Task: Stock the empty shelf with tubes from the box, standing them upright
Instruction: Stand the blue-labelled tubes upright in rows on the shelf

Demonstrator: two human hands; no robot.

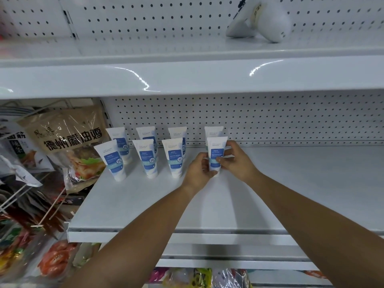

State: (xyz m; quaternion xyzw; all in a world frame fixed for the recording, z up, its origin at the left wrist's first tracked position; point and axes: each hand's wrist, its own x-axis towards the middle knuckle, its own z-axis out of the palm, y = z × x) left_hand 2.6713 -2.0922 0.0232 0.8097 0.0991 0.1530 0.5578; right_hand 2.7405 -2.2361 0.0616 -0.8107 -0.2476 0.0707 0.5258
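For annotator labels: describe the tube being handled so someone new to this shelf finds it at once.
Find the white shelf with the pegboard back; white-and-blue tubes stand in two rows of four towards its left. Go to the right end of the front row. That tube is the only one held, with the left hand and right hand gripping it from either side.

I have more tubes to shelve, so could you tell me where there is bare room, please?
The shelf is bare right of the tube held by the left hand and right hand. The strip in front of the tube rows is free too. Crowded: back left, beside the snack bags.
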